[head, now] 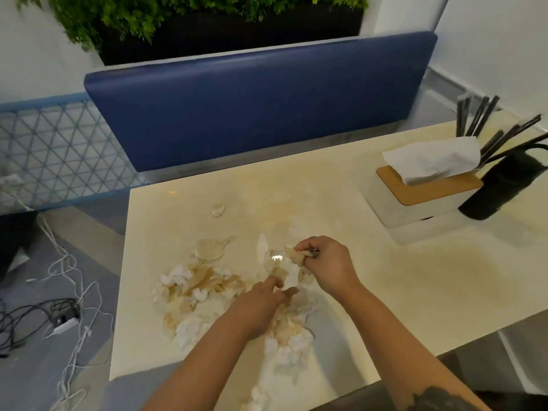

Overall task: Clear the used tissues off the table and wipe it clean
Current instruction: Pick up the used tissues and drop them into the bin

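Because the used tissues [201,292] are thin, crumpled and partly stained brown as if damp, I judge them nearly weightless, limp and apt to tear or shed scraps, so they are best bunched from the outside of the heap inward and lifted as a wad, not plucked by a corner. They lie in one loose heap on the near left part of the pale bench [341,203], trailing toward the near edge, with one small scrap [218,209] apart, farther back. The heap is too tangled to count: many pieces, plus that one stray. The right hand [327,262] has its grip clenched round a wad of stained tissue at the heap's far side; something small and dark shows at its fingers, but I cannot tell what. The left hand [261,304] reaches into the heap, fingers extended onto the paper and pinching nothing that I can see. At the far right stand one tissue box [415,200] and one black holder [501,188] of several dark sticks.
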Motion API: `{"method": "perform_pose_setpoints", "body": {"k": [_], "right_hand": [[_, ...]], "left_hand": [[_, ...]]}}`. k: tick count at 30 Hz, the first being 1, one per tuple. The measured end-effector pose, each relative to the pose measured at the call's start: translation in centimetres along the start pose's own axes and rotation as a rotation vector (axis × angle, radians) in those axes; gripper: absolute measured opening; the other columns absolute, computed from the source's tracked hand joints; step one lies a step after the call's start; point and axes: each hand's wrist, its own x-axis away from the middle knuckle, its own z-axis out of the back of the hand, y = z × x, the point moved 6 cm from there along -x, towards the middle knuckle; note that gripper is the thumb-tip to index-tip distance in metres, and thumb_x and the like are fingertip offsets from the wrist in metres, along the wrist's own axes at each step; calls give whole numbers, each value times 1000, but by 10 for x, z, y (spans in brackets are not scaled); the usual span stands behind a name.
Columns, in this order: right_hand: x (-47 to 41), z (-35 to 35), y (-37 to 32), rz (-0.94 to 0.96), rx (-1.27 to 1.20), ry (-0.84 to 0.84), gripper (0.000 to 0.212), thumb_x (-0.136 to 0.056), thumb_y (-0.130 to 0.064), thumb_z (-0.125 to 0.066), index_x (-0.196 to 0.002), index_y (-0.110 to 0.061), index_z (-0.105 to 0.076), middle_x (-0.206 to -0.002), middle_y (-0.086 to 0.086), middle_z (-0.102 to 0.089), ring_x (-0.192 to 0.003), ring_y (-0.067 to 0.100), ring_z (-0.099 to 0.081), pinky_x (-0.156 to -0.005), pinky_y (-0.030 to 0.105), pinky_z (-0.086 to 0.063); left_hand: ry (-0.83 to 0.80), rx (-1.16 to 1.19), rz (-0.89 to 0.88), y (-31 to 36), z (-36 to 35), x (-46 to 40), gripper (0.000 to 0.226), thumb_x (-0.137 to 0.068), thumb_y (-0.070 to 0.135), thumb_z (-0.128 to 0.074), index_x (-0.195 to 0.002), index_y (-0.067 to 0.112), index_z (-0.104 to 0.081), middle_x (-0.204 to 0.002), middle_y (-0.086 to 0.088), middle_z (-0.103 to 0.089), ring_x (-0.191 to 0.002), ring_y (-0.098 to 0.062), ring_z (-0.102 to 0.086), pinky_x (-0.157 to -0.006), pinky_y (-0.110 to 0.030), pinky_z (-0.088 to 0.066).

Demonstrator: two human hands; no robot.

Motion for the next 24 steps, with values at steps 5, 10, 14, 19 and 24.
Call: {"method": "perform_pose_setpoints", "body": {"k": [5,10,14,19,24], "right_hand": [[4,7,7,-18,-12,12,24,-80,2,-62,-89,-17,-73,-96,-2,-66,-88,15,-61,-70,18,-47],[10,12,12,-35,-26,17,25,-79,3,-60,-89,-16,-73,-94,-2,-65,-88,17,-62,-75,26,-51],[14,14,14,-42,-27,20,24,-79,2,-61,-87,-17,-73,-95,0,-66,-88,18,-62,-75,26,-51],[16,19,10,-27,-23,36,25,-78,3,-61,-87,-17,-73,-92,-2,-64,-87,17,-61,-76,28,-51],[19,24,7,-20,-33,56,25,-79,3,-61,-87,-18,-73,-90,-5,-62,-83,12,-58,-69,17,-47]], "left_hand": [[-23,-83,-61,4,-4,-14,69,-91,2,-43,-143,44,-25,-135,-1,-28,-101,-23,-49,-75,-37,-48],[52,-149,-206,9,-4,-18,21,-93,26,-54,-113,25,-58,-103,2,-47,-88,-25,-59,-71,-32,-49],[-11,72,-82,1,-2,-21,24,-83,12,-64,-107,17,-68,-101,7,-50,-90,-20,-60,-78,-28,-50],[16,192,7,-9,8,-20,33,-79,7,-67,-111,14,-68,-113,1,-54,-100,-17,-59,-73,-14,-36],[159,251,1,-8,37,-17,30,-78,11,-71,-107,15,-69,-110,1,-57,-96,-15,-57,-75,-18,-38]]}}
